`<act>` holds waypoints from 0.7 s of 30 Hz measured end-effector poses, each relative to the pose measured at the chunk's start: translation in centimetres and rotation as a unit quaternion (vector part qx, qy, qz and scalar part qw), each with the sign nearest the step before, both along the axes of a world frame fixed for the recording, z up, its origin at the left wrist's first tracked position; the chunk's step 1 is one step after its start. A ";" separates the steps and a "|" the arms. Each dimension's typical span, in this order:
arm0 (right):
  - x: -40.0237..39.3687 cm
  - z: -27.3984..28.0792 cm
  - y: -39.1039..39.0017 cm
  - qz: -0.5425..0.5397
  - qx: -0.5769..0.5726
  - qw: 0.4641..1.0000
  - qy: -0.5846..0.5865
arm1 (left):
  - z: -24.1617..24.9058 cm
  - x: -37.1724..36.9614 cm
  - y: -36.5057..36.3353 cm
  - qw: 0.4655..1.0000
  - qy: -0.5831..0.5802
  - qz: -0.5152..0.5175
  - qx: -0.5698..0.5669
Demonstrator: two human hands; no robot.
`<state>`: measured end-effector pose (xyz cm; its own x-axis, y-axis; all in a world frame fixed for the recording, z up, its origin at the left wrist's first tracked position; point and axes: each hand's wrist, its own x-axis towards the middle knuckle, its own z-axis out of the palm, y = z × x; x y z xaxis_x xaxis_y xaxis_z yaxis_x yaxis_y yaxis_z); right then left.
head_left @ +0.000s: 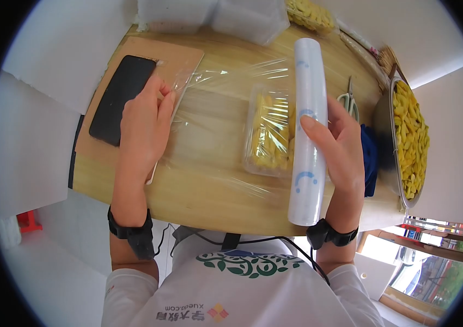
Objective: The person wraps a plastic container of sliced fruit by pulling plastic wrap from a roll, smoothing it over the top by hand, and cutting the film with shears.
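Observation:
A roll of cling film (309,158) lies across the right part of the table, with my right hand (339,144) wrapped round its middle. Clear film (215,114) stretches from the roll to the left. My left hand (147,117) pinches the film's free end between closed fingers, above a black phone (120,103). Under the stretched film stands a clear plastic tray (249,147) filled with yellow pieces (269,131) that look like cut fruit or vegetable. The roll hides the tray's right side.
A large metal bowl (387,141) heaped with similar yellow pieces stands at the right edge. Scissors (349,98) and dark blue cloth (369,161) lie beside it. A brown board (185,54) is under the phone. Stacked clear containers (250,19) and another filled tray (310,15) stand at the back.

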<state>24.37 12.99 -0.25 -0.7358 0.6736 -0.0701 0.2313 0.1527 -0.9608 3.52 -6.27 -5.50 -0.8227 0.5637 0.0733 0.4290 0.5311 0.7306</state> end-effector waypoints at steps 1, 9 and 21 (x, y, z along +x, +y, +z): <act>0.0 0.1 0.0 -0.002 -0.002 1.000 -0.004 | -0.1 0.0 0.0 1.000 -0.001 0.000 0.000; -0.2 0.3 -0.2 -0.014 -0.014 1.000 -0.008 | -0.7 0.3 0.4 0.999 0.029 0.007 -0.013; -0.2 0.1 -0.3 -0.039 -0.020 0.999 0.016 | -1.8 0.3 0.5 0.994 0.087 0.001 -0.059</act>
<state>24.15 12.68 -0.14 -0.6827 0.7267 -0.0763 0.2110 0.0961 -0.9727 3.85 -5.73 -7.28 -0.8048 0.5747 0.1483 0.5420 0.6098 0.5782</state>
